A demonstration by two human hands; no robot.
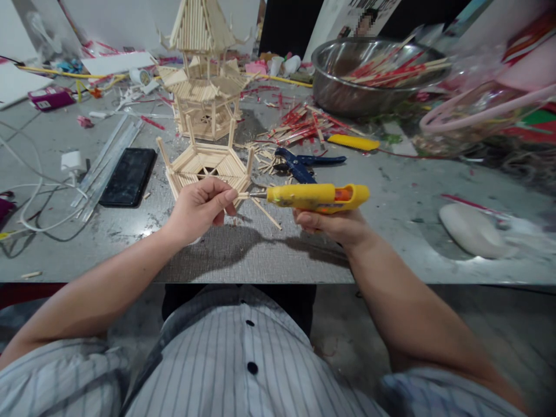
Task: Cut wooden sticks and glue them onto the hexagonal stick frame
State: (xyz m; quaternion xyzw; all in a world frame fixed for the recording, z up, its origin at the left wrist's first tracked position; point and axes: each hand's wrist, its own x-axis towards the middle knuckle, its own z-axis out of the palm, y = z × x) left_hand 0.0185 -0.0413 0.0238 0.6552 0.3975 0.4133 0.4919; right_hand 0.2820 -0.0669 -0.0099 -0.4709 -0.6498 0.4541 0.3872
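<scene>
My left hand point(204, 205) pinches a short wooden stick point(242, 196) between thumb and fingers. A yellow hot glue gun point(313, 196) lies in the grip of my right hand point(332, 223), its metal nozzle pointing left at the stick's end; whether they touch I cannot tell. Just behind my left hand sits a many-sided stick frame point(197, 162) with short upright posts. Farther back stands a pagoda model point(206, 87) built of the same sticks. One longer loose stick point(267, 214) slants on the table below the nozzle.
Blue pliers point(299, 165), a yellow utility knife point(354, 142) and scattered sticks lie beyond the glue gun. A metal bowl point(330, 87) holds stick packs at back right. Left are a black phone point(128, 176) and a white charger point(73, 162) with cable; right, a whitish oval object point(473, 230).
</scene>
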